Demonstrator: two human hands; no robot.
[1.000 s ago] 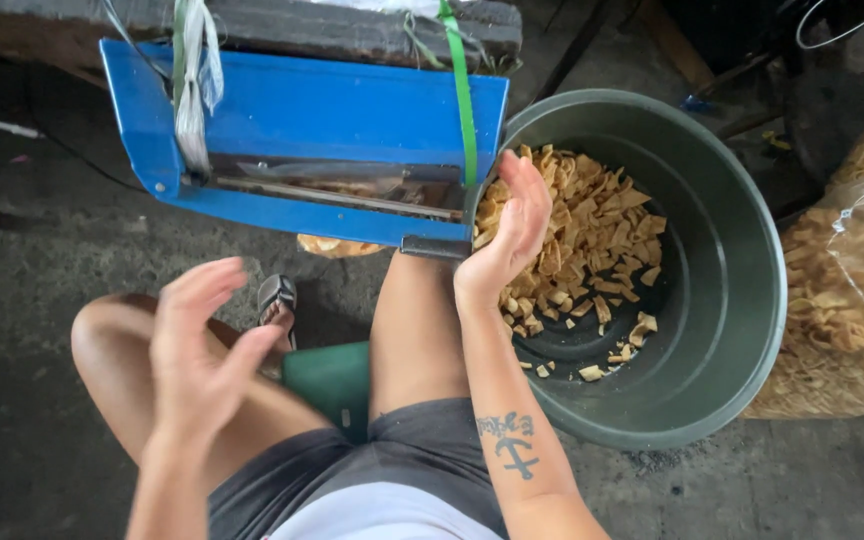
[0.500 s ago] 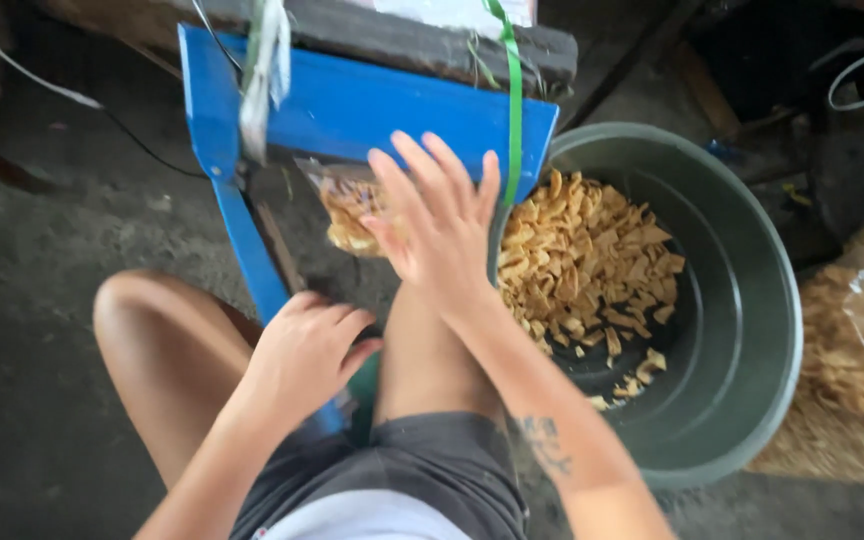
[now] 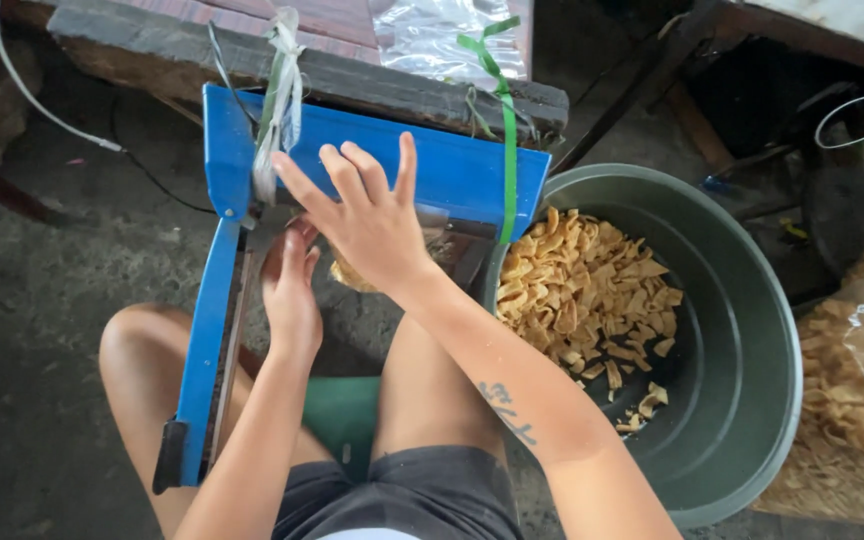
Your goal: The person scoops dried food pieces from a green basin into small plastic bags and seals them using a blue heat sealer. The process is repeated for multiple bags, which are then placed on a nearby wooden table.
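A blue lever-arm bag sealer [image 3: 452, 175] is strapped to a dark wooden bench [image 3: 372, 80]. Its long arm [image 3: 202, 350] hangs down towards my left knee. My right hand [image 3: 362, 215] hovers over the sealer's jaw with fingers spread and nothing visibly in it. My left hand [image 3: 292, 290] reaches up under it, fingers straight, with the tips hidden at the jaw. A small clear bag of yellow chips [image 3: 352, 275] shows just below my right palm. I cannot tell whether either hand grips it.
A round green basin [image 3: 752, 300] to my right holds a heap of yellow chips [image 3: 582, 290]. A big clear sack of chips [image 3: 862, 400] stands at the far right. A green stool [image 3: 342, 420] is between my knees, on a concrete floor with a white cable [image 3: 42, 110].
My right hand left the basin and moved left over the sealer. My left hand came up from my knee to the jaw. The sealer arm swung down from shut.
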